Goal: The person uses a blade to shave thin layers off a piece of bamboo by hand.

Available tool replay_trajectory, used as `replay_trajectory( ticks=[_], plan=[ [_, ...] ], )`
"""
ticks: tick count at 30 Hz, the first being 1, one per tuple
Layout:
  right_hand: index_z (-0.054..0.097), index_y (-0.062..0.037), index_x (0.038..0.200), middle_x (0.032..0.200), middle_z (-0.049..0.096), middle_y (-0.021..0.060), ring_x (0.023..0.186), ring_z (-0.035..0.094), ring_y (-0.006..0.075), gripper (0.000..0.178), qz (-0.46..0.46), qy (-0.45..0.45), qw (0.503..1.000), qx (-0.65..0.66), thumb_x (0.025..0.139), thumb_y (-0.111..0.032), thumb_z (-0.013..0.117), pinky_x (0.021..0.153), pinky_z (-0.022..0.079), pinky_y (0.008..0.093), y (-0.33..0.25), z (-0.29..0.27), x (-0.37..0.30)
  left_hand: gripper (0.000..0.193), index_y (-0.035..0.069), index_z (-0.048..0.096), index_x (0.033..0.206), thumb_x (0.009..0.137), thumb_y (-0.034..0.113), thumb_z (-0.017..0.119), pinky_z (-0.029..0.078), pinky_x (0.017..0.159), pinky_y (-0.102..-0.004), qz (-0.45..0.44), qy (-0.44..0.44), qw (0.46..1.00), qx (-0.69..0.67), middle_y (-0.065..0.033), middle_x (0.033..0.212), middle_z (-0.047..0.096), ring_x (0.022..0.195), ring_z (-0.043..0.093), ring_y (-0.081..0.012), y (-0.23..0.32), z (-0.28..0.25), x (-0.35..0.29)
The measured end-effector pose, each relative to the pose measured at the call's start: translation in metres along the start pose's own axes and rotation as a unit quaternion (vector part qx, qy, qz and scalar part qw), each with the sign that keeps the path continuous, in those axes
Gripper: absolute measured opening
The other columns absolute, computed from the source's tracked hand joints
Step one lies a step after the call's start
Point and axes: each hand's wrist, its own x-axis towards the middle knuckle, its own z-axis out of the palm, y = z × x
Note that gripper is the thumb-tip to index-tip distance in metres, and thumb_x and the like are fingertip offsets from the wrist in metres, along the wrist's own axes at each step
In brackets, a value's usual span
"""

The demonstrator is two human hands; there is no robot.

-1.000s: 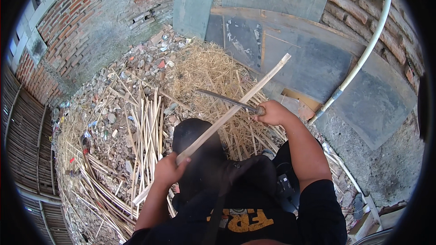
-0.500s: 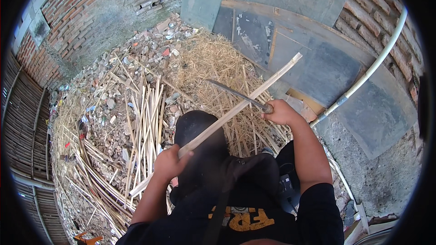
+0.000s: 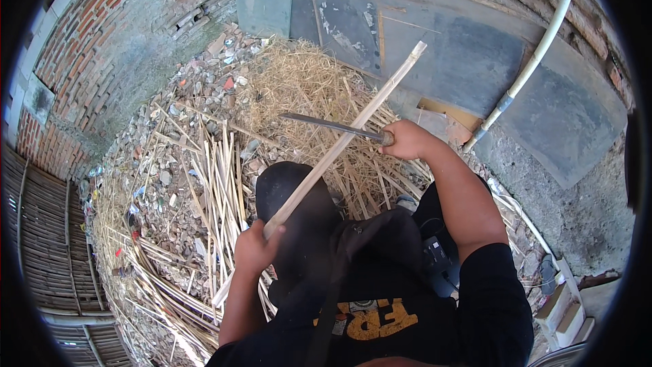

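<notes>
My left hand (image 3: 256, 247) is closed round the lower part of a long pale bamboo strip (image 3: 333, 153), which slants up to the far right across my dark-clad knee. In my right hand (image 3: 406, 140) is the handle of a machete (image 3: 326, 124) with a dark blade. Its blade crosses the strip above the middle and points left; whether the edge bites into the strip I cannot tell. To the left of my knee lies a pile of split bamboo strips (image 3: 221, 183). Beyond the knee spreads a heap of straw-like shavings (image 3: 292, 81).
Rubble (image 3: 178, 183) covers the ground on the left, with more long strips (image 3: 153, 278). Dark panels (image 3: 441, 54) lean on the far right wall beside a pale pole (image 3: 536, 54). A brick wall (image 3: 129, 34) stands far left, a bamboo-slat wall (image 3: 47, 238) at the left edge.
The whole view has shifted, with surroundings sliding left and up on the right side. Both hands keep their grips; the machete blade lies more level across the strip, and the strip stands a little steeper.
</notes>
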Motion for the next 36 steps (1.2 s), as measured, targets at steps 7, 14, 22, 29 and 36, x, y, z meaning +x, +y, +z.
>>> replay_trajectory(
  ticks=[7,14,22,29,36],
  plan=[
    [0.072,-0.0052,0.105,0.095,0.071,0.0206,0.093,0.068,0.0371,0.035,-0.005,0.000,0.999,-0.034,0.081,-0.030,0.076,0.083,0.053,0.0454,-0.001,0.002,-0.002,0.050,-0.001,0.055,0.076,0.089,0.045,0.070,0.046,0.056,-0.0490,-0.006,0.006,1.000,-0.024,-0.0218,0.057,0.055,0.057,0.060,-0.0449,0.004,0.003,0.001],
    [0.072,-0.0045,0.102,0.092,0.071,0.0196,0.091,0.069,0.0371,0.033,-0.015,-0.025,0.998,-0.055,0.080,-0.028,0.074,0.080,0.053,0.0467,-0.010,0.000,0.001,0.051,0.000,0.052,0.073,0.089,0.045,0.071,0.043,0.053,-0.0475,-0.001,0.022,0.999,-0.028,-0.0195,0.054,0.052,0.053,0.056,-0.0431,0.002,0.003,-0.001],
    [0.072,-0.0055,0.101,0.092,0.071,0.0194,0.091,0.069,0.0366,0.032,-0.015,0.007,0.999,-0.027,0.079,-0.028,0.074,0.079,0.053,0.0462,0.008,0.013,0.011,0.054,0.000,0.053,0.075,0.090,0.049,0.070,0.044,0.054,-0.0484,0.004,0.025,1.000,-0.017,-0.0199,0.056,0.054,0.055,0.057,-0.0432,0.004,0.003,0.001],
    [0.072,-0.0058,0.102,0.091,0.071,0.0187,0.091,0.068,0.0362,0.031,-0.017,-0.025,0.999,-0.025,0.081,-0.028,0.074,0.081,0.053,0.0467,-0.011,0.004,-0.001,0.052,0.000,0.056,0.077,0.090,0.049,0.070,0.046,0.056,-0.0478,-0.006,0.014,1.000,-0.024,-0.0213,0.059,0.058,0.058,0.060,-0.0437,0.004,0.003,0.000],
    [0.072,-0.0058,0.104,0.089,0.070,0.0194,0.089,0.068,0.0370,0.034,-0.031,-0.044,0.998,-0.043,0.081,-0.031,0.076,0.079,0.052,0.0455,0.001,0.012,0.011,0.053,0.000,0.055,0.076,0.090,0.050,0.069,0.046,0.056,-0.0483,-0.013,0.003,1.000,0.001,-0.0206,0.058,0.056,0.058,0.060,-0.0437,0.005,0.004,-0.002]
  ],
)
